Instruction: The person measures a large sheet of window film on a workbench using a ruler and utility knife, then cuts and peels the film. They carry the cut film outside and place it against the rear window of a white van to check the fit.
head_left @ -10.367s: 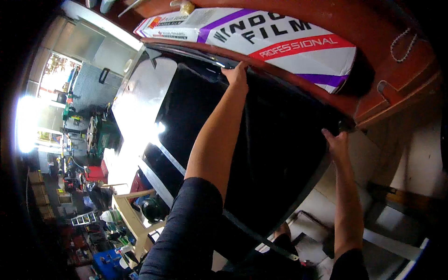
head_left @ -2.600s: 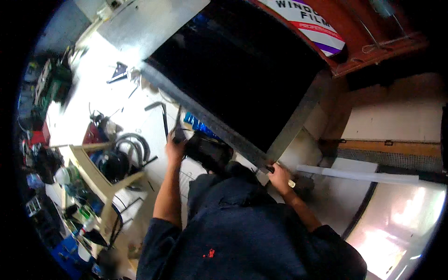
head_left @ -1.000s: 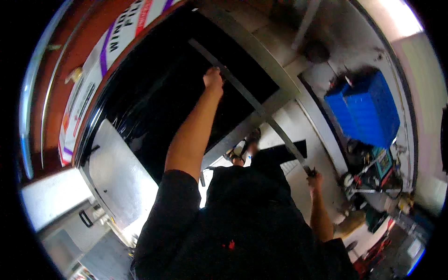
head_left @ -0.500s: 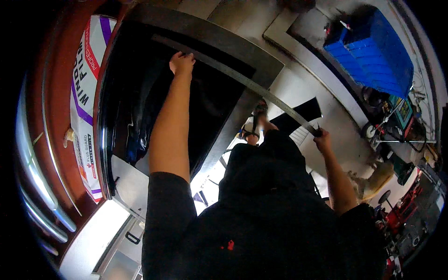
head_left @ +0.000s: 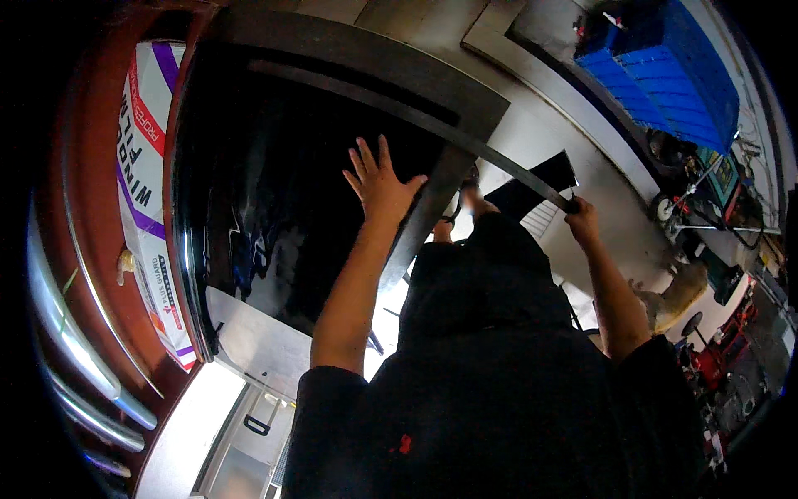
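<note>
A sheet of shiny dark film (head_left: 307, 191) covers much of the work table, rumpled toward its left side. Across its far part lies a long flat metal ruler (head_left: 465, 141), reaching past the table's right edge. My right hand (head_left: 584, 221) is closed around the ruler's right end, out over the floor. A thin pointed bit shows beside those fingers, too small to name. My left hand (head_left: 384, 187) is spread wide above the film's right part, apart from the ruler and holding nothing. Whether its palm touches the film I cannot tell.
A long white carton with purple and red stripes (head_left: 148, 200) stands along the table's left side. Farther left are shiny metal tubes (head_left: 91, 358). Blue crates (head_left: 665, 75) stand at far right, and a dark piece (head_left: 544, 179) lies below the ruler. A tan furry animal (head_left: 682, 299) is on the floor.
My left hand has let go of the ruler's far left part and moved right and nearer, its fingers now spread. The right hand still grips the ruler's end, shifted slightly.
</note>
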Demonstrator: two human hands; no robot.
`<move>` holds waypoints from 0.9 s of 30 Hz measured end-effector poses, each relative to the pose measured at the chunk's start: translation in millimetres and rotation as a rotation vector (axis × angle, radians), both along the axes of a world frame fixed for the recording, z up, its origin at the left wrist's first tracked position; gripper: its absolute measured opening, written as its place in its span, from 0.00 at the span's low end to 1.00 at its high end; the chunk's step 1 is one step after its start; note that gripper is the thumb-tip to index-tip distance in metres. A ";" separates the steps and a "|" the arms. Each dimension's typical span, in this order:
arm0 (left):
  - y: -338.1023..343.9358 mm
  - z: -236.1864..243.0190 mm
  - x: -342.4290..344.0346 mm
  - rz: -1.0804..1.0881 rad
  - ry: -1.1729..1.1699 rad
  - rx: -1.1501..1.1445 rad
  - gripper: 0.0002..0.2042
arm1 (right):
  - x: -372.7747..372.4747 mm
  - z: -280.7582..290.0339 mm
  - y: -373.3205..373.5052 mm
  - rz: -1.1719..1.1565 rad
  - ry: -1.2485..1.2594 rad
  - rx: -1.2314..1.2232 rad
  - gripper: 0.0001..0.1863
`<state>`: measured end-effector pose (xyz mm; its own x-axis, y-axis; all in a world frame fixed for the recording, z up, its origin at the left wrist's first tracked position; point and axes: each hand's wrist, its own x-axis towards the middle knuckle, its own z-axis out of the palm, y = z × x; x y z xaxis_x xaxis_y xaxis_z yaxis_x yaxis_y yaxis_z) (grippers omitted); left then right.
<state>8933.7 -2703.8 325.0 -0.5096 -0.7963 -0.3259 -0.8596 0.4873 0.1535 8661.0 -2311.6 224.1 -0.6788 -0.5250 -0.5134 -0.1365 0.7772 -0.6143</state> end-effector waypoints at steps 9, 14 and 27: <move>32.9 -14.9 -1.3 -0.009 0.015 0.053 0.55 | -3.4 9.2 -10.2 0.040 0.007 -0.024 0.17; 42.6 -10.2 -2.4 -0.021 0.025 0.077 0.54 | -2.9 7.9 -11.6 0.047 0.023 0.084 0.16; 64.3 -8.3 -5.9 -0.028 0.056 0.112 0.52 | -8.4 -1.4 -18.8 0.117 0.062 0.110 0.23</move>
<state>8927.7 -2639.5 316.7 -0.5506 -0.7419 -0.3827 -0.8348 0.4877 0.2555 8652.6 -2330.4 222.7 -0.6484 -0.5455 -0.5310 -0.2656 0.8158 -0.5137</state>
